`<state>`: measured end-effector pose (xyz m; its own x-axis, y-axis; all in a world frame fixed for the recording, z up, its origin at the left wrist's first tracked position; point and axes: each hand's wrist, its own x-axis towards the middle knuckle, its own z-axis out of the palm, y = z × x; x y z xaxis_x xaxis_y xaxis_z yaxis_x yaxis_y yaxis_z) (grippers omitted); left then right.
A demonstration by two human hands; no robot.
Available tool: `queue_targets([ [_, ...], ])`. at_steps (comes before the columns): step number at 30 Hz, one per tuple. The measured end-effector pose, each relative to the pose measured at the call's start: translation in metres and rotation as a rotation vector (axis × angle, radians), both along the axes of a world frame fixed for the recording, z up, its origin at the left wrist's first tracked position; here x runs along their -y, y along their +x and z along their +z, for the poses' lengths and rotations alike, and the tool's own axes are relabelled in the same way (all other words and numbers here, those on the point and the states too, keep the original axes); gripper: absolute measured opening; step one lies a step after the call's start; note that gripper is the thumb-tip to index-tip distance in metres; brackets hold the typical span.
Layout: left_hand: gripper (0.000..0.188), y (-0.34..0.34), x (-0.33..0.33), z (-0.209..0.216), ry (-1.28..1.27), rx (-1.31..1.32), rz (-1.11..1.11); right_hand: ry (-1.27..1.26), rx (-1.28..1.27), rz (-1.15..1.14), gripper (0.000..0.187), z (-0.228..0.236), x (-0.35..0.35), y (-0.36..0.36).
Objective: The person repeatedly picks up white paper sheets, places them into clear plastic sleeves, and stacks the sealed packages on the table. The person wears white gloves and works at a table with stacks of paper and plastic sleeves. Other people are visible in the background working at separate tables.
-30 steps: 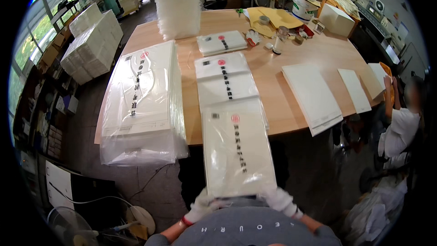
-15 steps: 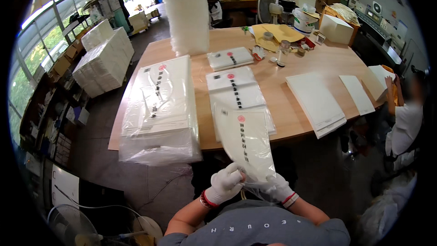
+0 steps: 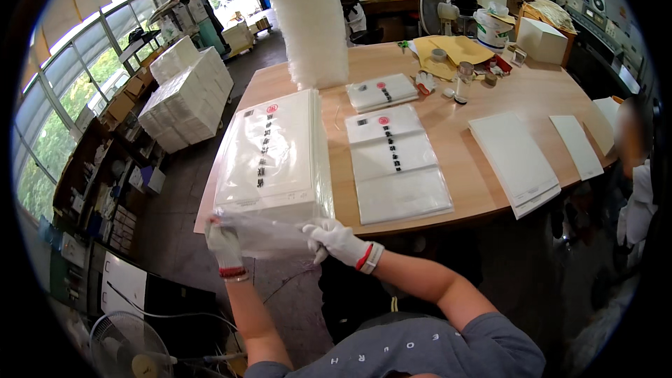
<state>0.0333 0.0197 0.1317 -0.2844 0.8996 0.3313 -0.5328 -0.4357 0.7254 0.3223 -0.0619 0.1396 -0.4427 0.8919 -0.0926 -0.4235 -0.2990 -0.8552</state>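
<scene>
On the left of the table lies a tall stack of white printed sheets in clear plastic bags [image 3: 287, 147]. The loose clear flap of the top plastic bag [image 3: 269, 233] hangs past the table's front edge. My left hand [image 3: 225, 243], in a white glove, is closed on the flap's left corner. Its right side is pinched by my gloved right hand [image 3: 338, 241], with the arm reaching across to the left. Right of the stack lie printed clear plastic bags [image 3: 406, 192], flat, with a smaller folded pile of bags [image 3: 382, 91] behind them.
A tall white fluffy column [image 3: 308, 28] stands behind the stack. White card sheets [image 3: 514, 157] and a narrower sheet [image 3: 575, 145] lie at right, near a seated person [image 3: 638, 182]. Yellow paper [image 3: 455, 52] and a jar [image 3: 464, 78] sit farther back. A fan [image 3: 129, 343] stands lower left.
Both hands have moved left from the table's front middle, carrying the bagged sheets onto the left stack. They now hold the bag's flap stretched between them. The view has shifted left.
</scene>
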Motion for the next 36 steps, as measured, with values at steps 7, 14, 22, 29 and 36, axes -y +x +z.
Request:
queue_targets([
  [7,0.01,0.017,0.057,-0.165,-0.587,-0.161,0.228,0.013,0.163,-0.063,0.036,-0.045,0.033,0.038],
  [14,0.014,0.244,0.076,-0.121,0.098,-1.217,-0.422,-0.34,0.192,-0.354,0.034,-0.117,0.1,0.12],
  [22,0.021,0.392,-0.011,-0.127,0.106,-1.819,-0.09,-0.514,0.183,-0.584,0.036,-0.139,0.147,0.172],
  [29,0.021,0.391,-0.045,-0.096,-0.269,-1.531,-0.506,-0.432,0.108,-0.554,0.036,-0.133,0.088,0.202],
  [36,0.016,0.376,-0.048,-0.119,0.383,-1.645,-0.222,-0.203,0.068,-0.712,0.031,-0.115,-0.053,0.207],
])
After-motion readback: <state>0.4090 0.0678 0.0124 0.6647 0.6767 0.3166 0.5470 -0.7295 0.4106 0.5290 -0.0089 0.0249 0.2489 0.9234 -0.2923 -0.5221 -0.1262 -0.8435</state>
